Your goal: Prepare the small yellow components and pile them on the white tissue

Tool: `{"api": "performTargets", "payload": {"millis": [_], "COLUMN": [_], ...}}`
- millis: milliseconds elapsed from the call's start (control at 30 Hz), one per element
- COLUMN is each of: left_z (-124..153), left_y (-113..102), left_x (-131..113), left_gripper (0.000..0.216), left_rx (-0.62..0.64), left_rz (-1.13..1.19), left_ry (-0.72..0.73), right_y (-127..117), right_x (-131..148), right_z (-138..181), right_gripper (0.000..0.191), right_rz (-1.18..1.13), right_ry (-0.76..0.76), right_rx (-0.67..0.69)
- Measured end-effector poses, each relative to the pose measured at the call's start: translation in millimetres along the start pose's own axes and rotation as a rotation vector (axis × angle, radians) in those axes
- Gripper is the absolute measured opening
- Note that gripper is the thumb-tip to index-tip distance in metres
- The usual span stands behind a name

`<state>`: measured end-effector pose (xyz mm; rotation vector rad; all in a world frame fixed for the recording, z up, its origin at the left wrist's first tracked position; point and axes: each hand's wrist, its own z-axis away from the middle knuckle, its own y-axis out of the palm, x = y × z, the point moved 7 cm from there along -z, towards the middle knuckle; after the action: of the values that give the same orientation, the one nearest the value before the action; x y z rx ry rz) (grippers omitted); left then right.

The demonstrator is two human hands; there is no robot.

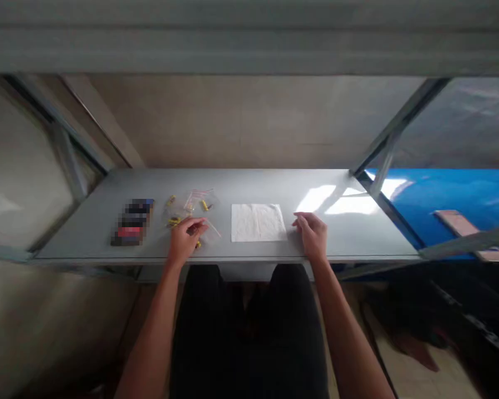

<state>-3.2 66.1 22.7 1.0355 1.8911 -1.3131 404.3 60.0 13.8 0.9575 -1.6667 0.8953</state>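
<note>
On the left half of the grey shelf, my left hand is closed, its fingertips pinched at a clear zip bag with a pale strip along its edge. Small yellow pieces lie around that hand, some in or under the clear plastic; their exact kind is too small to make out. Farther back is another clear zip bag with a reddish strip, and a yellow-and-dark piece close to it. My right hand rests just right of a white cloth, fingers loosely bent and apart, holding nothing visible. The cloth lies flat.
A blurred dark and red object sits at the left of the grey shelf. Metal uprights and an upper beam frame the space. On the right, a phone-like pink object lies on a blue surface; a person's foot shows below.
</note>
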Motion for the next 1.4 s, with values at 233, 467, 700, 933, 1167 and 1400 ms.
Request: {"api": "performTargets", "payload": {"millis": [233,467,700,933,1167,1400], "left_z": [0,-1,0,0,0,0], "left_y": [2,1,1,1,0,1], "left_x": [1,-6,-8,-4,-8,-12], "left_gripper": [0.028,0.024,0.023,0.023,0.022,0.024], "left_rx": [-0.019,-0.018,-0.020,-0.016,-0.013,-0.014], "left_rz": [0.021,0.004,0.028,0.031,0.022,0.018], "left_ry": [-0.034,0.049,0.100,0.097,0.105,0.091], "right_y": [1,1,2,3,1,0], "right_x": [3,-1,2,0,0,0], "right_z": [1,0,1,1,1,1], "right_gripper": [0.029,0.027,0.028,0.027,0.029,0.028], "right_rz": [0.031,0.013,0.003,-0.010,0.002,0.007], "right_ry": [-0.007,-0.013,0.002,-0.001,0.004,0.001], "right_rx": [-0.002,0.004,-0.002,-0.008,-0.003,-0.002]}}
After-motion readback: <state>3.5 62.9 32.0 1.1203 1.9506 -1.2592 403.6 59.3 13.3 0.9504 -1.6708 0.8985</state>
